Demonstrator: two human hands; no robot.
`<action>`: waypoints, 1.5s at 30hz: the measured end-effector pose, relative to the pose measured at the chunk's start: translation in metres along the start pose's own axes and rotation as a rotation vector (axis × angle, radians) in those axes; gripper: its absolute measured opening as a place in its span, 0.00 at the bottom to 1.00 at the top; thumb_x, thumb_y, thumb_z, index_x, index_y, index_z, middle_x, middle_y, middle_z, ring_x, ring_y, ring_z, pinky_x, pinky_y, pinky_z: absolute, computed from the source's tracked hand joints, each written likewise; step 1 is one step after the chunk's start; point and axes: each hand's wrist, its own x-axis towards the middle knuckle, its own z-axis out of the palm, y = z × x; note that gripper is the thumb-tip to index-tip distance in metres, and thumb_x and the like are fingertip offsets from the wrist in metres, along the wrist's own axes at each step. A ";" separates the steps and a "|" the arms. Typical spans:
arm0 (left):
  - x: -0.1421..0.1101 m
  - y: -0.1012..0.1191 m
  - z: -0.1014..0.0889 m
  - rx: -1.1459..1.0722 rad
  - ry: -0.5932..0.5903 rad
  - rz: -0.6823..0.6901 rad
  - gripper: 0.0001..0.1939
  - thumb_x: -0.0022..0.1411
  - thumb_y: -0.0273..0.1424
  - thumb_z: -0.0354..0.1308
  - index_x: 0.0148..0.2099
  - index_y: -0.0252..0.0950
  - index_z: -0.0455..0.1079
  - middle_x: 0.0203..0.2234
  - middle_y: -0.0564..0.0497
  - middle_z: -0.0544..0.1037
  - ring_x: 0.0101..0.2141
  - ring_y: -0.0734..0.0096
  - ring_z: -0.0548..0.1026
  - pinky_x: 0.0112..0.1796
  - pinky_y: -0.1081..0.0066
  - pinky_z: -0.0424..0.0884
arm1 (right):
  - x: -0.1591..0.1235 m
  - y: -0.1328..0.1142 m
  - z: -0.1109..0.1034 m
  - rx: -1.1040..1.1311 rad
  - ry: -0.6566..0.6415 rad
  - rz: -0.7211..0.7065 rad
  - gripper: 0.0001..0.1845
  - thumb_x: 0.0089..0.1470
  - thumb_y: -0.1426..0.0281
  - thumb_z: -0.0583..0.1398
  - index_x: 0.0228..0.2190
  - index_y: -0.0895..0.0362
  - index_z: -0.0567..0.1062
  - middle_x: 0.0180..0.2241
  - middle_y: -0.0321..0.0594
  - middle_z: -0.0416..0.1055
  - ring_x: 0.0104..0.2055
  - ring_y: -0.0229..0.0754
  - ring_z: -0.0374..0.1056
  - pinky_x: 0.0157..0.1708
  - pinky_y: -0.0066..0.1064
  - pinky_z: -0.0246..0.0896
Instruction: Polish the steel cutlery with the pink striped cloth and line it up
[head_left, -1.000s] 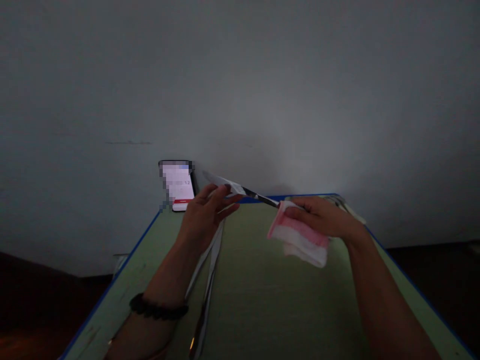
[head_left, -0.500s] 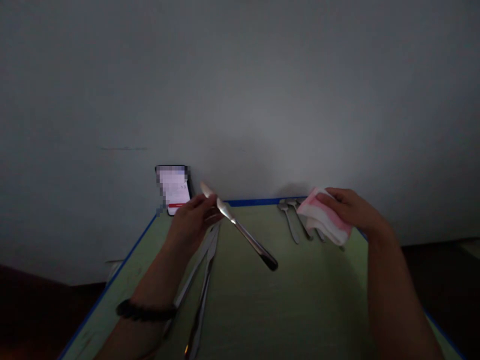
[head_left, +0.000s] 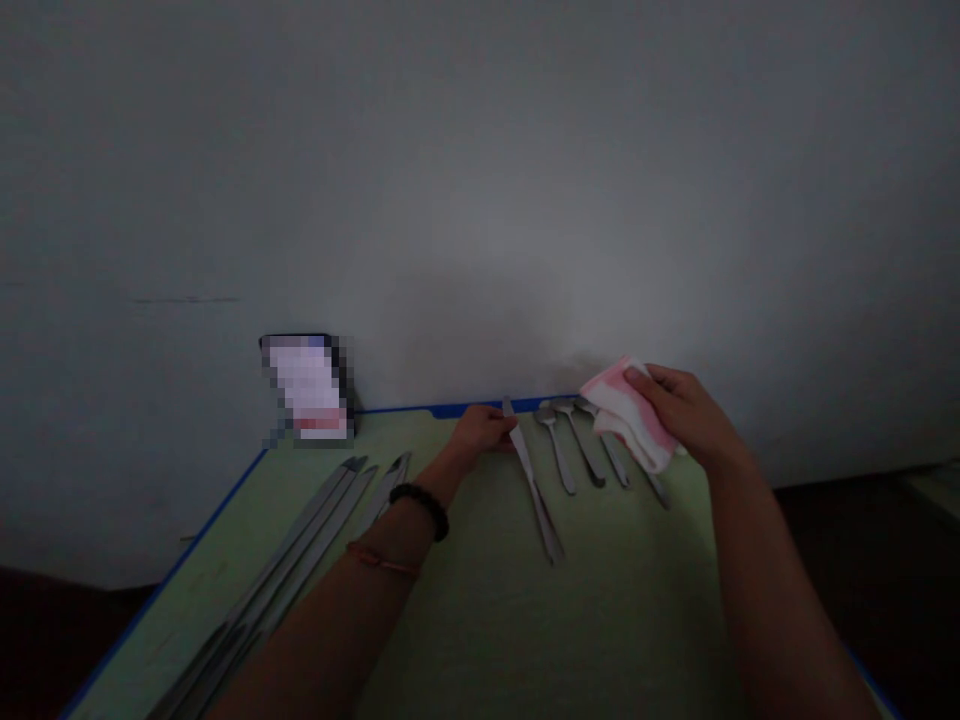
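My left hand (head_left: 484,428) pinches a table knife (head_left: 533,480) by its blade near the far edge of the table, the handle pointing toward me. Just right of that knife lie several spoons (head_left: 556,455) side by side, bowls toward the wall. My right hand (head_left: 679,410) is closed on a folded pink-and-white cloth (head_left: 628,412), held over the rightmost pieces and hiding their far ends. Under and beside my left forearm, more knives (head_left: 300,550) lie in a slanted group on the left of the table.
A phone (head_left: 307,385) leans upright against the grey wall (head_left: 480,200) at the far left corner, its screen lit and blurred. The pale green table (head_left: 465,620) has blue edging and meets the wall at the back.
My left hand has carried the knife rightward and down to beside the spoons, turning its handle toward me. My right hand keeps the cloth nearly in place. The view has shifted, showing more knives.
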 end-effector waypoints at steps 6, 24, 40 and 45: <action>0.024 0.001 0.003 0.430 0.073 0.082 0.16 0.62 0.34 0.53 0.51 0.34 0.64 0.46 0.45 0.69 0.42 0.64 0.71 0.41 0.60 0.70 | 0.007 -0.002 0.004 0.067 -0.120 0.007 0.20 0.52 0.54 0.54 0.27 0.59 0.70 0.25 0.36 0.67 0.24 0.35 0.60 0.22 0.26 0.53; -0.019 -0.032 0.021 0.967 0.246 0.458 0.40 0.57 0.57 0.38 0.62 0.34 0.52 0.60 0.42 0.56 0.59 0.54 0.51 0.57 0.57 0.45 | 0.010 0.005 0.006 0.038 -0.175 0.053 0.19 0.51 0.54 0.55 0.28 0.58 0.72 0.26 0.38 0.71 0.24 0.36 0.63 0.22 0.26 0.55; -0.015 -0.028 0.035 0.963 0.301 0.443 0.43 0.54 0.61 0.34 0.64 0.41 0.46 0.60 0.42 0.56 0.59 0.48 0.50 0.56 0.51 0.41 | 0.011 0.011 0.007 0.018 -0.258 0.055 0.19 0.51 0.55 0.54 0.31 0.58 0.73 0.29 0.39 0.73 0.26 0.37 0.65 0.23 0.27 0.57; -0.015 -0.027 0.036 0.940 0.284 0.438 0.43 0.57 0.59 0.34 0.64 0.34 0.45 0.61 0.39 0.54 0.59 0.49 0.49 0.56 0.52 0.41 | 0.013 0.012 0.012 -0.028 -0.278 0.033 0.22 0.52 0.53 0.52 0.30 0.58 0.73 0.27 0.39 0.71 0.25 0.37 0.64 0.23 0.27 0.55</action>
